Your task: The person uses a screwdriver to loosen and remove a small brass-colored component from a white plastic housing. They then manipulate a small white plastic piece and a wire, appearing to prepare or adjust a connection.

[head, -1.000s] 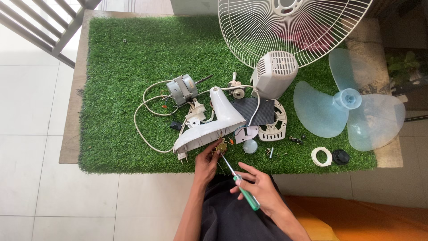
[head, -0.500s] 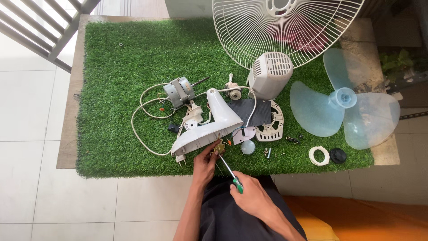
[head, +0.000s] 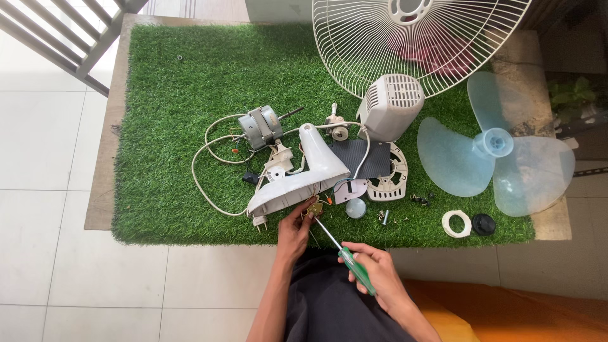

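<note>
A dismantled white fan lies on a green turf mat (head: pixel 190 76). Its white stand base (head: pixel 304 174) is tipped on its side near the mat's front edge. My left hand (head: pixel 295 228) grips the base's lower rim beside a small brass-coloured part. My right hand (head: pixel 373 275) holds a green-handled screwdriver (head: pixel 345 256), whose tip points into the underside of the base next to my left fingers.
A grey motor (head: pixel 261 126) with white cable lies left of the base. The rear motor housing (head: pixel 389 106), wire grille (head: pixel 418 38) and translucent blue blade (head: pixel 494 149) sit to the right. A white ring (head: pixel 456 223), black cap (head: pixel 484 224) and small screws lie at the front right.
The view has shifted a little. My right hand has drawn slightly nearer to me while the screwdriver tip stays at the base. My left hand keeps its hold.
</note>
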